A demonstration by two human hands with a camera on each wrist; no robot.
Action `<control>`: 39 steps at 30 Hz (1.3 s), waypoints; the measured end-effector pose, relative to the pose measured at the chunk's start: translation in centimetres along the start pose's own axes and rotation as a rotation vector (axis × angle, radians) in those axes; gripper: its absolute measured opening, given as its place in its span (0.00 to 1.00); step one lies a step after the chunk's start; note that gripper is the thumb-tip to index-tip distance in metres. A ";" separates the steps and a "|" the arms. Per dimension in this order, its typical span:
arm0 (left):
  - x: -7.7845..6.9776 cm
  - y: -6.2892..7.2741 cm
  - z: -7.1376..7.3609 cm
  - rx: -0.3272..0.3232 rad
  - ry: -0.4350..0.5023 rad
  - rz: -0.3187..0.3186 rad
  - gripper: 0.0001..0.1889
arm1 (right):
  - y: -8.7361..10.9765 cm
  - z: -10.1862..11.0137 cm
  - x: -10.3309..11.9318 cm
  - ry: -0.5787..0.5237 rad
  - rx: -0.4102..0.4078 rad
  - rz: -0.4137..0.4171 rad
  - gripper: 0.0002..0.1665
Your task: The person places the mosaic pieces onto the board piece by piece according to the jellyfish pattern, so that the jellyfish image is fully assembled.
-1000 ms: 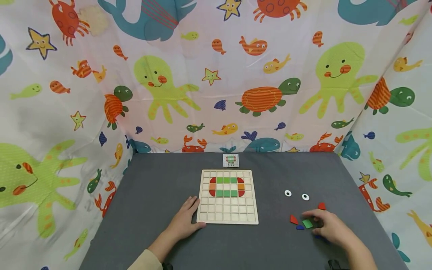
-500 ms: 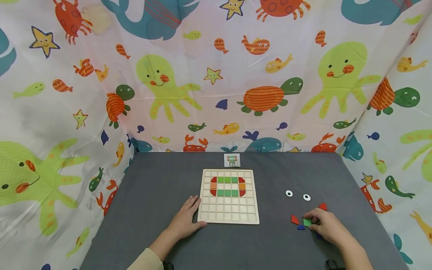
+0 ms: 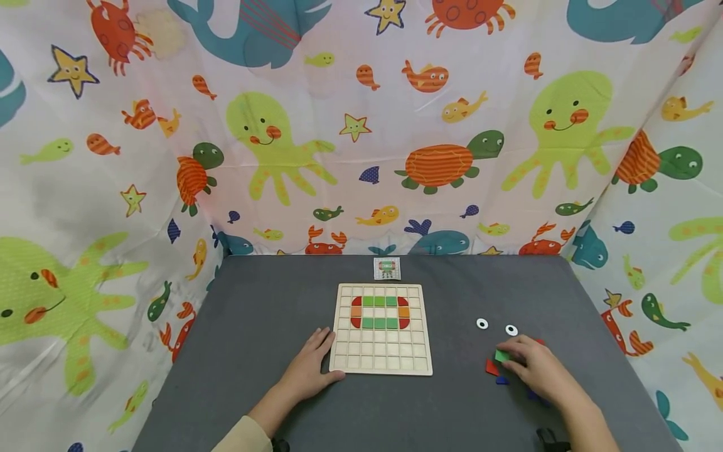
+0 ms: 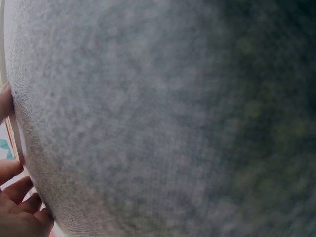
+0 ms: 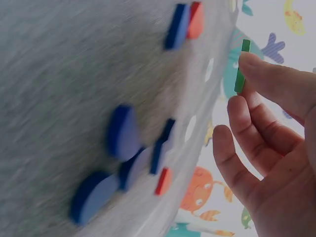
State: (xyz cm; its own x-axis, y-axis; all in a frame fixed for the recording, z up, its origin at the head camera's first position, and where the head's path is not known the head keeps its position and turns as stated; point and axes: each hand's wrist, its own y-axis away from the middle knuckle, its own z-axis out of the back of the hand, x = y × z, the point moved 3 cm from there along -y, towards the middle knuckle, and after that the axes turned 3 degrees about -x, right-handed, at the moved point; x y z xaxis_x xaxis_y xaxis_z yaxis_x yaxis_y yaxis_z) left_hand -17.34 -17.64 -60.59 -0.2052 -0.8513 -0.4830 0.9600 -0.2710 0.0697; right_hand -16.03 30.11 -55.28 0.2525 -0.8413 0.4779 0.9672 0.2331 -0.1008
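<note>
Here, a flat green tile is pinched in the right hand

Head view: right of the centre, low in the frame, the person's right hand [image 3: 531, 363] has the flat green tile [image 3: 501, 356] between thumb and fingertips, the gap closed down to the piece. Just below the tile lie a red piece [image 3: 491, 367] and a blue piece [image 3: 502, 380]; two white rings [image 3: 482, 324] lie above it. At the centre, the wooden grid board [image 3: 381, 364] carries a ring of red, orange and green tiles [image 3: 374, 323], with a picture card [image 3: 386, 269] above its top edge. The left hand [image 3: 307, 365] rests along the board's left edge, fingers extended, gripping nothing.

Left wrist view: the fingers [image 4: 17, 190] touch the board's edge at the far left; blurred grey tabletop [image 4: 138, 108] fills the rest.

Right wrist view: the tile stands edge-on at the upper right, clear of the tabletop, while the lower fingers curl loosely. Several blue pieces [image 5: 123, 132] lie at the centre and lower left.
</note>
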 end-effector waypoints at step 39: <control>-0.2 0.0 0.0 0.002 -0.001 0.001 0.50 | -6.9 -1.9 9.2 -0.077 0.031 0.156 0.15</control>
State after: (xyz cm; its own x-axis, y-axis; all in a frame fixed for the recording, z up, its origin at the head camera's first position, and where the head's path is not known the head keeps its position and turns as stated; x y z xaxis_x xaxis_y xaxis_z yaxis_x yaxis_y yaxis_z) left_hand -17.25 -17.46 -60.49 -0.2045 -0.8520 -0.4820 0.9598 -0.2712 0.0721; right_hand -20.37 19.83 -51.87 0.3958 -0.7544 0.5237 0.9148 0.3738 -0.1530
